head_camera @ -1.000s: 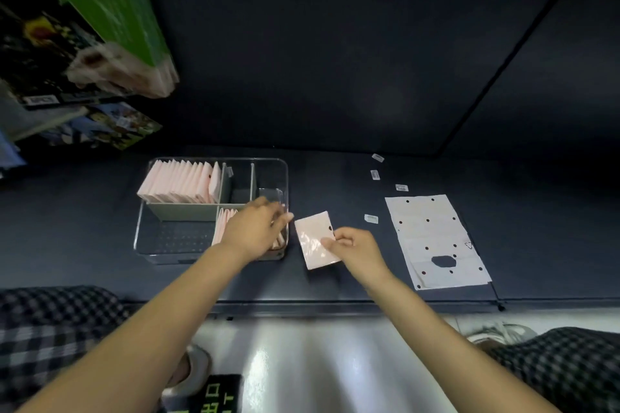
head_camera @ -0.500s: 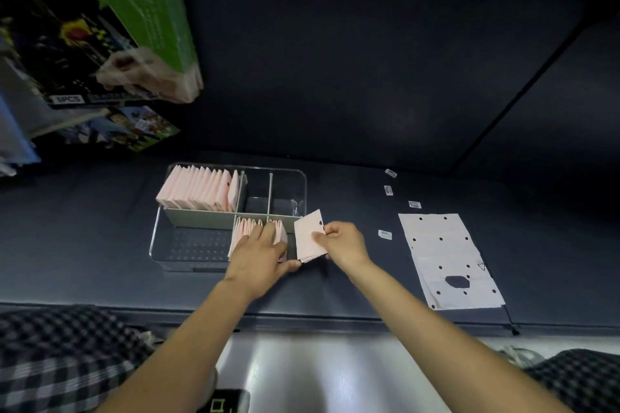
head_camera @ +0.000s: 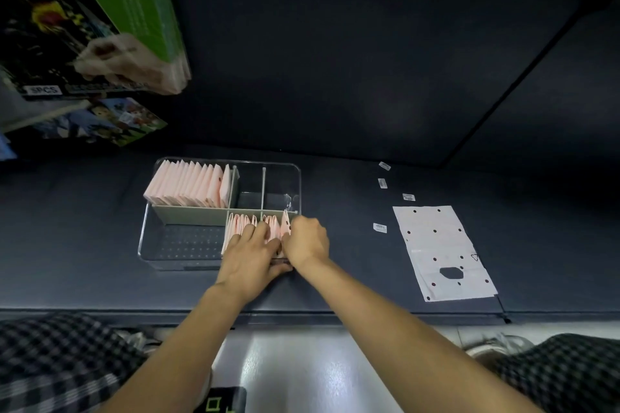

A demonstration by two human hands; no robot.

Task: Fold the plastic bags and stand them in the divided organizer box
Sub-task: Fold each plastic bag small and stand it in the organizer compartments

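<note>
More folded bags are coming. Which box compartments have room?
Free: the two rear right compartments beside the full rear-left row, and the near-left one. Crowded: near-right, where both hands seat a bag.

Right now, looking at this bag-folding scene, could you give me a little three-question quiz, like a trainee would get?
1. True or false: the flat unfolded bag lies to the right of the organizer box.
2. Which compartment are both hands working in? A) far left B) near right C) far right
3. Fill in: the far-left compartment holds a row of folded pink bags standing ____.

Key:
1. True.
2. B. The left hand rests its fingers on the folded bags there, while the right hand slips the newest folded bag in at the right end.
3. Upright, leaning slightly.
</note>
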